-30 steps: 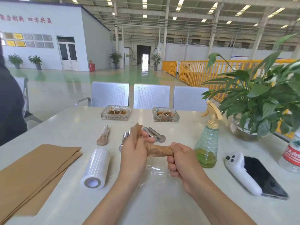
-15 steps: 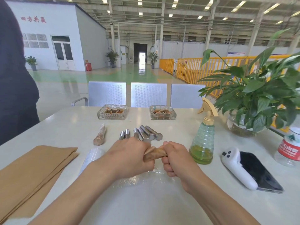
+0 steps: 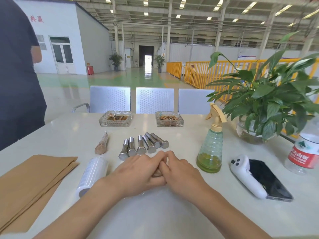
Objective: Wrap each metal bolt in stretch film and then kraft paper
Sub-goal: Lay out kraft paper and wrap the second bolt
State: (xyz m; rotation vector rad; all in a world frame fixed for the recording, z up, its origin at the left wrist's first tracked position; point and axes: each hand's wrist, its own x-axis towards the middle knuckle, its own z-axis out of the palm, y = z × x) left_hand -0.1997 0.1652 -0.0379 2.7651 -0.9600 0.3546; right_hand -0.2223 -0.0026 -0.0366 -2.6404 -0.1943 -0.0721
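Note:
My left hand [image 3: 138,173] and my right hand [image 3: 179,171] meet over the table's middle, fingers curled round a kraft-wrapped bolt [image 3: 157,173]. Only a small tan patch of it shows between them. Several bare metal bolts [image 3: 143,145] lie side by side just beyond my hands. Another wrapped bolt [image 3: 101,145] lies to their left. A roll of stretch film [image 3: 92,175] rests left of my left wrist. A stack of kraft paper sheets [image 3: 31,183] sits at the table's left edge.
A green spray bottle [image 3: 211,152] stands right of my hands, then a white controller [image 3: 245,175] and phone [image 3: 269,181]. Two glass ashtrays [image 3: 115,119] sit at the back; a potted plant [image 3: 269,107] and water bottle [image 3: 305,152] at right. A person [image 3: 17,83] stands left.
My hands have closed together over the wrapped bolt and lowered toward the table, hiding most of the paper. The bare bolts behind have come into full view.

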